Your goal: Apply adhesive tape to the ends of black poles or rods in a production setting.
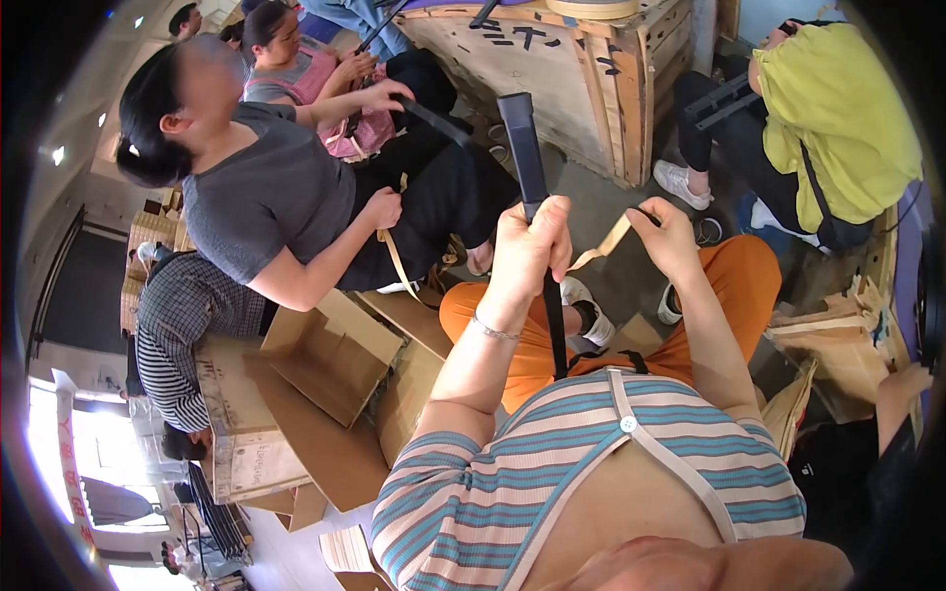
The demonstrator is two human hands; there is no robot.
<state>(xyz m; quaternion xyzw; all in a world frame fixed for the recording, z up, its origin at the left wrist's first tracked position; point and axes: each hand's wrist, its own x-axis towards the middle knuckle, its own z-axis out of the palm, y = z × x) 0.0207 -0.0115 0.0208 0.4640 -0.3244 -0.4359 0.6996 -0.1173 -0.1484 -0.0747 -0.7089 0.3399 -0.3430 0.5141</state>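
Above orange trousers (734, 271), left hand (532, 241) grips black strip (522, 148), right hand (670, 236) pinches tan tape (606, 244).

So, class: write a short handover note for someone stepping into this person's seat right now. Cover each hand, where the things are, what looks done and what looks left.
Left hand: shut around a long black flat bar, held upright over the lap, its top end pointing away.
Right hand: pinching one end of a tan strip that runs back toward the bar.
Lap: orange trousers; the bar's lower part runs down to the striped top.
Nearby: a co-worker in a grey shirt handles a similar tan strip; flattened cardboard lies on the left.
Done: bar and strip both in hand.
Left: whether the strip is fixed to the bar cannot be told.
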